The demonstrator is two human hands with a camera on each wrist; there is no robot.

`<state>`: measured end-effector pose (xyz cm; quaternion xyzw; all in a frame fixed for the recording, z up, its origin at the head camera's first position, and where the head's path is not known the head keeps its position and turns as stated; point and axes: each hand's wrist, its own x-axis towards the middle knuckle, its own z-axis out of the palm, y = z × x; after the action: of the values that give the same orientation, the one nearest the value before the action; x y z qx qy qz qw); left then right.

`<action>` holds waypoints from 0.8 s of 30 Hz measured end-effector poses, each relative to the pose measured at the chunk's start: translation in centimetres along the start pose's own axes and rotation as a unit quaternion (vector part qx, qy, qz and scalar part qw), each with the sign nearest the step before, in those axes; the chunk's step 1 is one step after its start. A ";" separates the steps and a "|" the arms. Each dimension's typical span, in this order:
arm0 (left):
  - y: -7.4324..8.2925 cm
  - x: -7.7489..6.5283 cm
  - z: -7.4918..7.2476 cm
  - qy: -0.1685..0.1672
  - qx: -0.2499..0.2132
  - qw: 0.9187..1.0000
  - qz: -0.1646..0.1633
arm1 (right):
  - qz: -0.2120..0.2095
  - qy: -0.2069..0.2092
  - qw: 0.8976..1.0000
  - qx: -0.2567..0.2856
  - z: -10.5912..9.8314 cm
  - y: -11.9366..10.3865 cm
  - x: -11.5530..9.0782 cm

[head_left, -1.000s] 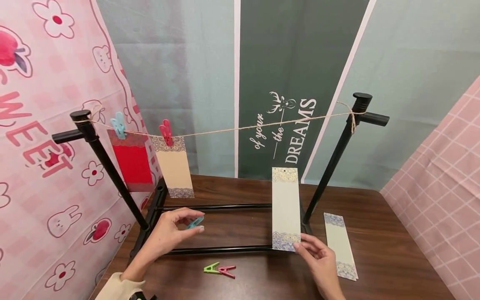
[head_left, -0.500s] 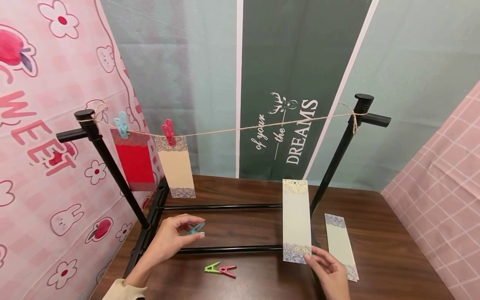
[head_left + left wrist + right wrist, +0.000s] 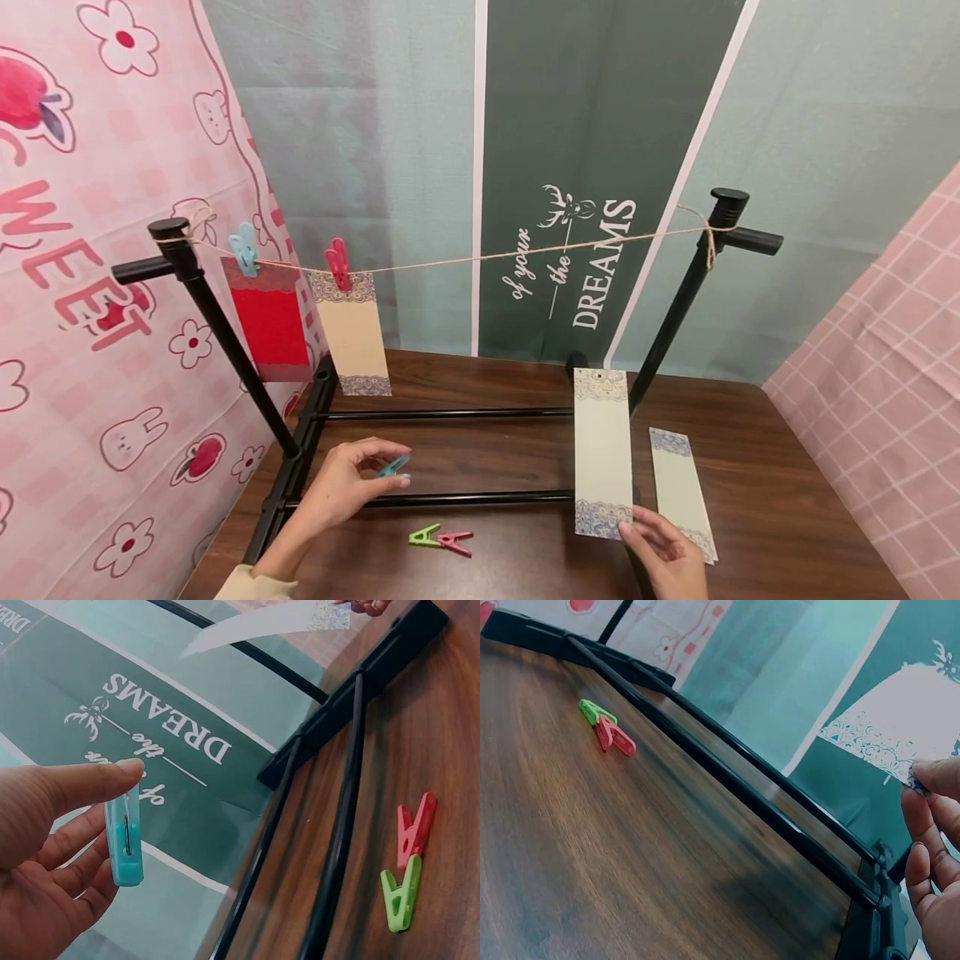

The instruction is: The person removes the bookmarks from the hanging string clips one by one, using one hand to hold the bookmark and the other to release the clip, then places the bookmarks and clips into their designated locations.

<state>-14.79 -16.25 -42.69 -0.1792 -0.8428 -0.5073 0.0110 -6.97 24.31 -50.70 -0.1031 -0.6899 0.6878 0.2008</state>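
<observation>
My left hand (image 3: 348,483) pinches a light blue clothespin (image 3: 124,840) between thumb and fingers, above the rack's lower bars. With thumb and fingertips my right hand (image 3: 663,550) holds a pale paper card (image 3: 602,450) by its lower right corner; the card stands upright, with patterned bands at both ends and a small hole at the top. Strung between two black posts, a twine line (image 3: 442,263) carries a red card (image 3: 272,321) under a blue clothespin (image 3: 243,250) and a cream card (image 3: 351,337) under a pink clothespin (image 3: 338,262).
A green clothespin (image 3: 425,537) and a red one (image 3: 455,543) lie touching on the wooden table (image 3: 525,571). More pale cards (image 3: 678,483) lie at the right. The black rack (image 3: 465,498) spans the table, with printed cloths hanging behind and at both sides.
My right hand has moved right and down with the pale card. The left hand, still pinching the blue clothespin, has lowered slightly. The head view has shifted a little.
</observation>
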 end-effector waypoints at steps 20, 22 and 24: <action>-2.4 -0.3 1.8 -0.027 0.003 1.000 -0.014 | -0.007 0.041 0.999 0.022 -2.5 0.8 0.2; -2.6 -0.3 1.9 -0.030 0.003 0.999 -0.020 | 0.000 0.044 0.999 0.021 -2.7 0.8 0.2; -2.7 -0.3 2.0 -0.031 0.003 0.999 -0.023 | 0.009 0.052 0.998 0.022 -2.9 0.8 0.2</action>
<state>-14.97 -15.75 -45.98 -0.1754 -0.8481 -0.4992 -0.0265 -6.05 27.10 -51.58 -0.1407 -0.6621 0.6986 0.2320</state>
